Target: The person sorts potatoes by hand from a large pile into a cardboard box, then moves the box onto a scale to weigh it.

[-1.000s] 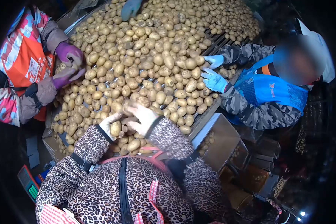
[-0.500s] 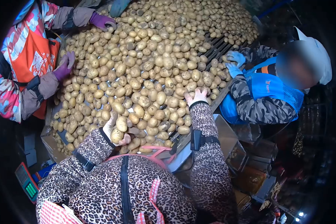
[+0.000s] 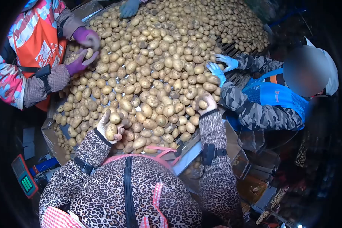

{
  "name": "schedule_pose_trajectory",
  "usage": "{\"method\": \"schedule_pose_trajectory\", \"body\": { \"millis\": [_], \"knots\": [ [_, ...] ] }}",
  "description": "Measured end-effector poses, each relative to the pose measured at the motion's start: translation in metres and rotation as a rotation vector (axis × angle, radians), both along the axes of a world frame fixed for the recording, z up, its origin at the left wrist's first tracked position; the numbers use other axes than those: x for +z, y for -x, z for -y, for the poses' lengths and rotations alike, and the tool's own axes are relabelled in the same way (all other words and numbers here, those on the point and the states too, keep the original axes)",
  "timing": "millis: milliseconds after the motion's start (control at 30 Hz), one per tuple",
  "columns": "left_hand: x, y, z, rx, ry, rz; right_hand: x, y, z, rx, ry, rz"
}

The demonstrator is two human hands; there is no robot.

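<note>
A broad heap of potatoes (image 3: 152, 76) covers the slatted sorting surface. Near its front edge my left hand (image 3: 106, 129) is curled palm up around two potatoes (image 3: 111, 131), one above the other. Farther right, my right hand (image 3: 206, 103) has its fingers round a potato (image 3: 203, 104) at the right side of the heap. Both my forearms wear leopard-print sleeves with dark straps.
At the left, a person in an orange apron (image 3: 32, 53) holds potatoes in purple gloves. A co-worker in a blue apron (image 3: 273, 93) reaches in with blue gloves. Another gloved hand (image 3: 130, 8) is at the top. Boxes (image 3: 254, 186) stand lower right; a scale (image 3: 24, 176) lower left.
My right hand has closed on a potato and shifted slightly right. My left hand has moved a little left, still holding potatoes. The purple gloves have come together; the blue gloves moved left over the heap.
</note>
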State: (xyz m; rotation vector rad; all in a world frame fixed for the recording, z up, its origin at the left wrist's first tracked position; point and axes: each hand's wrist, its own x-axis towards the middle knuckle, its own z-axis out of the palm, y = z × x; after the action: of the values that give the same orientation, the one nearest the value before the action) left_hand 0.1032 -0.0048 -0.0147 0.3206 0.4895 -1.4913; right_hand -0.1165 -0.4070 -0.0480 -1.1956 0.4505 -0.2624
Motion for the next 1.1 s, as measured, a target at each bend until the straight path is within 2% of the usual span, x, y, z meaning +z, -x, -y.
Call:
{"method": "schedule_pose_trajectory", "body": {
  "millis": [67, 133, 200, 267, 367, 400, 467, 500, 533, 567, 600, 633, 667, 700, 733, 767, 800, 867, 900, 933, 967, 1000, 1067, 1100],
  "knots": [
    [-0.006, 0.001, 0.003, 0.034, -0.031, 0.051, -0.005, -0.019, 0.009, -0.332, 0.205, -0.289],
    [-0.004, -0.001, 0.004, -0.015, -0.120, 0.167, 0.027, -0.060, -0.014, -0.160, 0.929, -0.685],
    [0.014, -0.001, 0.010, -0.081, -0.192, 0.331, 0.062, -0.100, -0.040, 0.130, 1.286, -1.121],
    [0.021, 0.000, 0.015, -0.089, -0.239, 0.319, 0.044, -0.121, -0.034, 0.289, 1.407, -1.231],
    [0.018, 0.002, 0.016, -0.132, -0.248, 0.351, 0.006, -0.151, -0.026, 0.169, 1.270, -1.400],
    [0.024, 0.003, 0.014, -0.144, -0.240, 0.426, 0.018, -0.155, -0.027, 0.284, 1.359, -1.397],
    [0.021, 0.002, 0.000, -0.127, -0.169, 0.372, 0.033, -0.156, -0.038, 0.552, 1.540, -1.373],
    [0.021, 0.003, -0.008, -0.097, -0.119, 0.382, 0.027, -0.156, -0.036, 0.479, 1.421, -1.341],
    [-0.002, -0.001, -0.017, -0.100, -0.003, 0.368, 0.016, -0.152, -0.027, 0.407, 1.305, -1.313],
    [-0.011, -0.002, -0.021, -0.071, 0.105, 0.265, -0.002, -0.139, -0.015, 0.463, 1.283, -1.236],
    [-0.018, -0.005, -0.024, -0.032, 0.204, 0.157, 0.004, -0.126, -0.025, 0.422, 1.239, -1.106],
    [-0.029, -0.005, -0.025, 0.074, 0.270, -0.081, 0.013, -0.114, -0.036, 0.391, 1.190, -0.978],
    [-0.032, -0.005, -0.023, 0.066, 0.421, -0.137, 0.040, -0.095, -0.069, 0.266, 1.101, -0.799],
    [-0.032, -0.003, -0.020, 0.059, 0.571, -0.184, 0.034, -0.078, -0.077, 0.264, 1.403, -0.289],
    [-0.010, 0.004, -0.021, 0.106, 0.412, 0.009, 0.033, -0.074, -0.096, 0.156, 1.321, -0.048],
    [0.005, 0.012, -0.017, 0.192, 0.340, -0.051, 0.031, -0.071, -0.115, 0.076, 1.252, 0.193],
    [0.016, 0.019, -0.014, 0.269, 0.275, -0.114, 0.054, -0.077, -0.164, -0.062, 0.889, 0.110],
    [0.037, 0.025, -0.018, 0.176, 0.372, -0.054, 0.116, -0.090, -0.248, -0.131, 0.817, -0.102],
    [0.035, 0.028, -0.022, 0.106, 0.560, -0.076, 0.114, -0.097, -0.274, -0.054, 1.036, -0.047],
    [0.018, 0.029, -0.025, 0.175, 0.523, -0.092, 0.112, -0.104, -0.300, 0.000, 1.253, 0.023],
    [0.001, 0.030, -0.028, 0.243, 0.488, -0.105, 0.126, -0.107, -0.322, 0.130, 1.576, -0.028],
    [0.006, 0.028, -0.037, 0.269, 0.561, -0.101, 0.115, -0.109, -0.329, 0.162, 1.564, 0.060],
    [0.006, 0.020, -0.076, 0.255, 0.323, 0.425, 0.097, -0.118, -0.331, 0.230, 1.343, 0.234],
    [0.005, 0.012, -0.096, 0.242, 0.612, 0.192, 0.072, -0.113, -0.330, 0.156, 1.369, 0.312]
  ]
}}
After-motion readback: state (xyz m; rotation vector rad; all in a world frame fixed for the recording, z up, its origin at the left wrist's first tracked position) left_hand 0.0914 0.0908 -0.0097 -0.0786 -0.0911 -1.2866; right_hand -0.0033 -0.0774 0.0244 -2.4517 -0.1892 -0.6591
